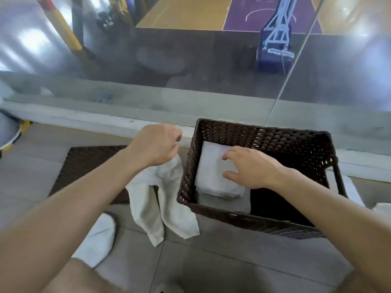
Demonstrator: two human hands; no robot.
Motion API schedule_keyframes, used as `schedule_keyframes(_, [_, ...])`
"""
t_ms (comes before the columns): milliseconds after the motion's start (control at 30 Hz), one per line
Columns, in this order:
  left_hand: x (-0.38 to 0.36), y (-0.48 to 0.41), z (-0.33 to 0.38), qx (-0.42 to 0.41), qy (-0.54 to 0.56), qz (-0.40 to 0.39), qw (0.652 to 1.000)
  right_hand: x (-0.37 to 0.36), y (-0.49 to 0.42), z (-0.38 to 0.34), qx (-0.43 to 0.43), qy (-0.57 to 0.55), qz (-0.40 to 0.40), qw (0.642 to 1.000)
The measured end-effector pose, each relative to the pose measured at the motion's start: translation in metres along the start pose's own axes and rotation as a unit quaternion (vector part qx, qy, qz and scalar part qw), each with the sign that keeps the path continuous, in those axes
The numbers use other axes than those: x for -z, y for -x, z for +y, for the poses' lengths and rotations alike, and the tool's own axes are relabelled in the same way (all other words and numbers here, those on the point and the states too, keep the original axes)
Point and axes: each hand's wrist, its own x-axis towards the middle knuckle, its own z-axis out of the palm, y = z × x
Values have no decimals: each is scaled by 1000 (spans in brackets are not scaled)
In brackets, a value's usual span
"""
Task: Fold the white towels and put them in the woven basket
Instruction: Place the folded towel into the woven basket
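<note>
The folded towels [213, 172] lie stacked in the left half of the woven basket [264, 132], their long axis running from the near wall to the far wall; the right half of the basket shows only dark bottom. Our right hand [251, 168] is spread over the stack, fingertips on or just above the top towel, though we cannot tell which; it grips nothing.

Just outside the basket's left wall hangs the loose towel [160, 199], unfolded, its long axis vertical; our left hand [156, 144] pinches it at the top, fingers curled round the cloth; its lower end drapes onto the floor [211, 261].

We judge that the coming move turns on this: the loose towel lies to the left of the right hand, across the basket wall; the left hand already has it; the right would have to cross over to share the fold.

Further out, more white cloth [347, 185] lies beyond the basket's right wall; a dark woven mat [88, 163] lies to the left.
</note>
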Motion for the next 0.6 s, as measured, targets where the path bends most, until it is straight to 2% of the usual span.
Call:
schedule_keyframes(67, [-28,14,-21,74,6,-59,996,-1,8,-25,20,-43,17,999])
schedule_keyframes(133, [-80,23,-36,112,-23,-175,978,-5,8,-44,45,-28,5,999])
schedule_keyframes(233, [-168,35,-43,121,-37,-306,944,-8,8,-65,71,-13,-13,997])
schedule_keyframes(267, [-192,40,-41,119,-47,-318,940,-10,10,-70,73,-18,-10,997])
schedule_keyframes(367, [-231,48,-35,108,-73,-213,968,-17,13,-80,77,8,-27,997])
schedule_keyframes(433, [-230,44,-40,116,-57,-145,981,-21,13,-82,77,20,-39,996])
schedule_keyframes(600, [-195,38,-60,169,133,-27,976,-10,30,-71,52,-23,-50,997])
